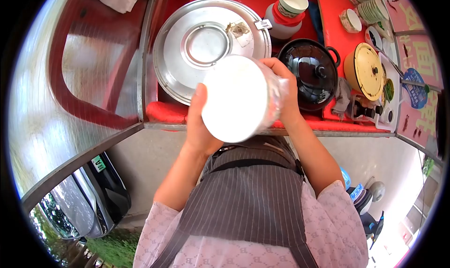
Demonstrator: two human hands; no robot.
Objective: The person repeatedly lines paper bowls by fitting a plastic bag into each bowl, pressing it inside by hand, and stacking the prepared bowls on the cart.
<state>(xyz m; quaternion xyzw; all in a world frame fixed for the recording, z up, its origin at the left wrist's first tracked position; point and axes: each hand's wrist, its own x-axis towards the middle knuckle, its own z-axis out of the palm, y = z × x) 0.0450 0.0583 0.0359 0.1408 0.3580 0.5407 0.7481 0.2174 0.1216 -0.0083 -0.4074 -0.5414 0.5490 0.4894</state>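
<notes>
A white round-rimmed stack of bowls or cups (234,99), wrapped in clear plastic, is held up in front of the apron. My left hand (199,122) grips its left side, with the thumb along the rim. Round its right side and back, my right hand (283,87) holds the plastic wrap, fingers bent. Behind the stack lies a large round metal tray (171,48) with a ring-shaped middle and a brown-stained patch. A black lidded pot (309,71) stands just right of my right hand.
Small bowls (294,1) sit on a red-topped container at the back. To the right are a yellow lidded pot (365,71), stacked bowls (372,10), dark-capped bottles (365,111) and a grey cloth (342,97). A metal-framed panel (93,57) stands left; a metal edge (328,133) runs in front.
</notes>
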